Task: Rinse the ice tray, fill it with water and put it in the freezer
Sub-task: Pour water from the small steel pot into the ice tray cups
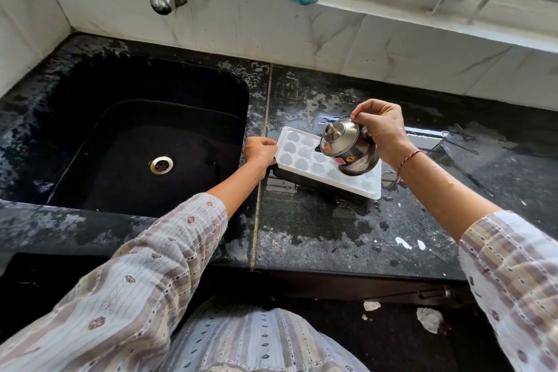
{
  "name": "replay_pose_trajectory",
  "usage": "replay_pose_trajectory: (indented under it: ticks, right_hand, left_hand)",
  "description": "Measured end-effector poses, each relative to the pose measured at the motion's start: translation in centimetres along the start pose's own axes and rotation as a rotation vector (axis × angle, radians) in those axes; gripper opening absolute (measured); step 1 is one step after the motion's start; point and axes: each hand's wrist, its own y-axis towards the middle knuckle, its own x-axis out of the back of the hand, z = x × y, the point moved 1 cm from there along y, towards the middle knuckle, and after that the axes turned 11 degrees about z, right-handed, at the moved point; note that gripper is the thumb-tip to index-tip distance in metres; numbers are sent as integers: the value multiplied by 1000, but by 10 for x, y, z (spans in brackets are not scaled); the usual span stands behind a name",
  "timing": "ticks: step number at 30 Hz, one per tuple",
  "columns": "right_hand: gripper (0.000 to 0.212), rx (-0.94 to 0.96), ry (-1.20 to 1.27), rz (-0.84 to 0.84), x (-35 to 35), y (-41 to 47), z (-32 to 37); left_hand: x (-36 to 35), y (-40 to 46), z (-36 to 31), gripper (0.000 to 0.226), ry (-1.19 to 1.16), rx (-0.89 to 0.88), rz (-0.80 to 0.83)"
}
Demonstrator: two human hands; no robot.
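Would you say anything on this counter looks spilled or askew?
Yes: water lies in puddles on the black counter around the white ice tray, and the tray sits crooked across a dark base, overhanging it, while the right hand tips a steel pot over it.

The white ice tray [305, 160] lies flat on the wet black counter [332, 229] just right of the sink, set at a slant, its heart-shaped cups facing up. A tilted steel pot [347, 145] hangs over its middle, pouring a thin stream into one cup; some cups look filled, though that is hard to tell.
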Motion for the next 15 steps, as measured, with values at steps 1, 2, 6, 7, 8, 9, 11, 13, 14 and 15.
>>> replay_pose_trajectory:
  ticks: [1, 2, 6, 7, 8, 9, 11, 13, 14, 15]
  right_hand:
    - [31, 1, 0, -4, 0, 0, 0]
    - [31, 1, -5, -4, 0, 0, 0]
    - [31, 6, -29, 9, 0, -1, 0]
    - [31, 8, -35, 12, 0, -1, 0]
    - [30, 10, -42, 15, 0, -1, 0]
    - [31, 10, -48, 18, 0, -1, -1]
    - [31, 11, -46, 18, 1, -1, -1]
    - [33, 16, -30, 8, 2, 0, -2]
    - [33, 17, -25, 5, 2, 1, -2]
    - [33, 17, -24, 6, 2, 1, -2]
  left_hand:
    - [0, -1, 0, 15, 1, 0, 0]
    - [0, -2, -1, 15, 3, -2, 1]
    - [0, -5, -2, 15, 7, -11, 4]
    - [1, -5, -3, 15, 7, -11, 4]
    - [1, -6, -3, 15, 6, -11, 5]
    - [1, -6, -3, 14, 4, -12, 5]
    - [1, -6, -3, 14, 6, -13, 5]
    - [1, -5, -2, 17, 8, -8, -2]
    - [0, -4, -1, 20, 9, -4, -7]
    - [0, -3, 0, 20, 9, -1, -10]
